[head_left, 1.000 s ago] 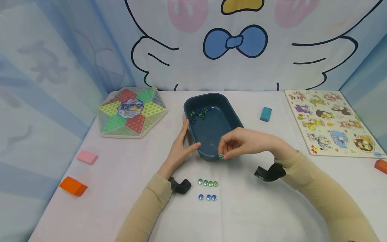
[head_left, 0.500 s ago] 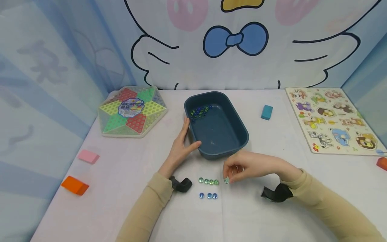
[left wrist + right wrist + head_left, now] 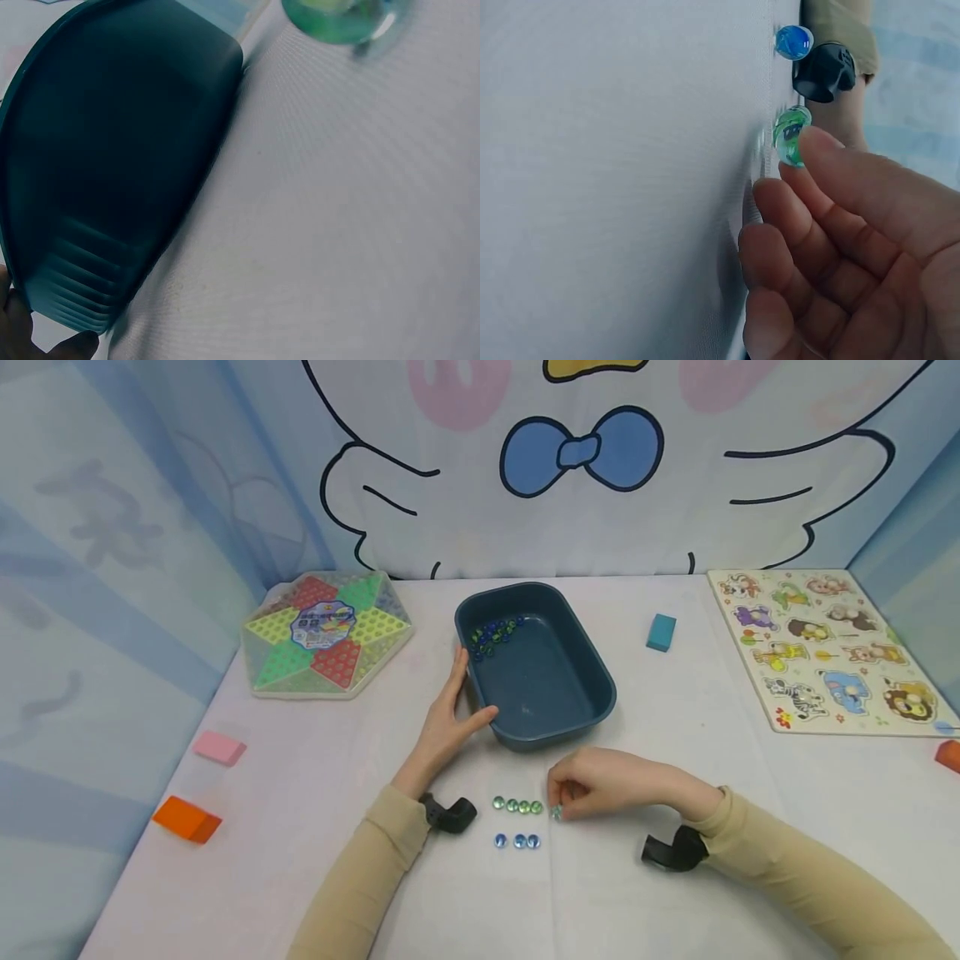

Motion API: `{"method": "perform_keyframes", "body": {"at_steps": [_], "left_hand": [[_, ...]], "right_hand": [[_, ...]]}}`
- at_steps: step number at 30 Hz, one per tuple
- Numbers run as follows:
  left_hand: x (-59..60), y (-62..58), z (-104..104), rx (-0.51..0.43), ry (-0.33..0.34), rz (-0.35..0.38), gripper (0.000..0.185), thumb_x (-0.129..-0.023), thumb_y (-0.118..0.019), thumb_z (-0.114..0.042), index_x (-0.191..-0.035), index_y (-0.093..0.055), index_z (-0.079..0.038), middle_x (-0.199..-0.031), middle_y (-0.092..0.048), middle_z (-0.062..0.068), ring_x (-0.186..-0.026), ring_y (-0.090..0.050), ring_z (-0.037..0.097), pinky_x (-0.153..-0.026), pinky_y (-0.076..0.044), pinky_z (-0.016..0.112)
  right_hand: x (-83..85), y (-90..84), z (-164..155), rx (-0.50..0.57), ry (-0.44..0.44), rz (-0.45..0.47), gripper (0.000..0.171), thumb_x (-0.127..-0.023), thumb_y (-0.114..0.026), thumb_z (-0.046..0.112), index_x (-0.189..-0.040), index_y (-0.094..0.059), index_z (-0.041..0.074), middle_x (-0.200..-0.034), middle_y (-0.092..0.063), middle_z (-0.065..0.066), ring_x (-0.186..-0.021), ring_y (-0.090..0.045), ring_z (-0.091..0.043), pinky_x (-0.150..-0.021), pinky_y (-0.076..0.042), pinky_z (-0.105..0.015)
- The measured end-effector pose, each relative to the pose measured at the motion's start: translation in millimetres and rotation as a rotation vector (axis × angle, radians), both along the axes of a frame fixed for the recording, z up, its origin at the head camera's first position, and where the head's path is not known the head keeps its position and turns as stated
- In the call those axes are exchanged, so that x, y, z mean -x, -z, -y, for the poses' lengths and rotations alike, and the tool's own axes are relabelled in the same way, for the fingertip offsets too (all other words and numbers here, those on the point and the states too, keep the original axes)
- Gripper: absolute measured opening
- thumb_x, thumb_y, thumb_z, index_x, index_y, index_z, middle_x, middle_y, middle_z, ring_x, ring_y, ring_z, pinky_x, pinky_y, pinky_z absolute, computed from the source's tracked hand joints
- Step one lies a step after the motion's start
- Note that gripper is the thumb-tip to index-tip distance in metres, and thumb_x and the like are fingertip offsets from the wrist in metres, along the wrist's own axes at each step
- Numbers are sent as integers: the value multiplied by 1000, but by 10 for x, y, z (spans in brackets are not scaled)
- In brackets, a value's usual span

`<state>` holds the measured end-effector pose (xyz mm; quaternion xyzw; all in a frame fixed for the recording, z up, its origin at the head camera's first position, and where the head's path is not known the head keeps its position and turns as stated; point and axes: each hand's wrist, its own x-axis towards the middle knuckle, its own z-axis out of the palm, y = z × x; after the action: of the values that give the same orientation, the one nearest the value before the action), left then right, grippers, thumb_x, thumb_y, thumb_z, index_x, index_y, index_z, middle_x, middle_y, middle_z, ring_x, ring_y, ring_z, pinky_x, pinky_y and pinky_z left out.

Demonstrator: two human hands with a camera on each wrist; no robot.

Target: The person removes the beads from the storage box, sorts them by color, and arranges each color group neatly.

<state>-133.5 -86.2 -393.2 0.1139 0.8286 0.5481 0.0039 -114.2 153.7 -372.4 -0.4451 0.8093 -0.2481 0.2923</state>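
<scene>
Right hand [image 3: 600,785] pinches a green marble [image 3: 556,812] on the counter, just right of the green row [image 3: 517,807], near the front edge. Set it touching the row's end, release gently. Left hand [image 3: 447,718], fingers straight, steadies the tub [image 3: 592,672].

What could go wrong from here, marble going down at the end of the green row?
1. The right hand pinches a green marble close beside the green row; a fingertip nudge could scatter the row or the blue marbles below it.
2. Marbles are round and the table is flat, so it may roll on release.
3. The left hand rests against the tub; a push could shift the marbles inside.
</scene>
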Motion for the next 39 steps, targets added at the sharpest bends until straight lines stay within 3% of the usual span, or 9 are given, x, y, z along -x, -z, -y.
{"method": "perform_keyframes", "body": {"at_steps": [7,10,16,23,25,27,32,39], "left_hand": [[133,284,40,17,-11,-24,89,-85,-65,-22,-149,-4,-27,-156,0,-4,-143,-11,17,-115,-13,45],[138,301,48,5,-6,-34,89,-85,-65,-27,-149,-4,-31,-156,0,-5,-142,-11,14,-115,-13,44],[137,305,59,-1,-8,-28,91,-81,-63,-51,-148,-5,-35,-156,-1,-8,-142,-10,11,-116,-13,42],[148,324,63,4,-8,-37,90,-82,-64,-47,-149,-5,-31,-156,0,-10,-142,-10,12,-115,-13,44],[147,323,61,6,-9,-35,92,-81,-63,-51,-149,-5,-29,-156,0,-11,-142,-10,12,-115,-13,43],[144,318,56,13,-12,-34,97,-77,-59,-64,-150,-6,-28,-156,-1,-10,-142,-10,12,-116,-13,42],[137,302,50,21,-16,-31,100,-74,-56,-70,-150,-6,-28,-156,-2,-6,-142,-10,12,-115,-13,42],[134,301,58,8,-15,-30,107,-67,-50,-80,-150,-6,-28,-155,-1,-12,-142,-11,13,-116,-14,42]], "right_hand": [[29,35,21,-19,31,-25,7,-82,-69,15,-83,-64,19,-65,-52,14,-57,-44,3,-54,-41,-16],[32,48,24,-15,33,-32,7,-81,-70,16,-83,-63,19,-66,-53,14,-57,-45,3,-54,-42,-16],[35,50,29,-29,43,-27,9,-80,-70,17,-84,-63,21,-67,-53,15,-57,-45,3,-55,-41,-16],[28,26,20,-17,28,-26,11,-80,-72,17,-87,-63,19,-69,-54,14,-58,-45,3,-55,-42,-16],[27,5,16,-20,23,-28,12,-80,-72,18,-89,-64,18,-69,-55,14,-58,-45,3,-56,-42,-16],[29,-33,15,-30,21,-29,13,-80,-71,18,-91,-64,18,-70,-56,14,-58,-47,3,-56,-43,-16],[79,-257,37,-16,-11,-28,18,-81,-71,19,-97,-66,15,-76,-58,14,-63,-50,1,-58,-46,-18],[310,-642,97,89,-66,29,18,-83,-69,25,-99,-66,17,-82,-61,11,-70,-54,-3,-60,-48,-21]]}}
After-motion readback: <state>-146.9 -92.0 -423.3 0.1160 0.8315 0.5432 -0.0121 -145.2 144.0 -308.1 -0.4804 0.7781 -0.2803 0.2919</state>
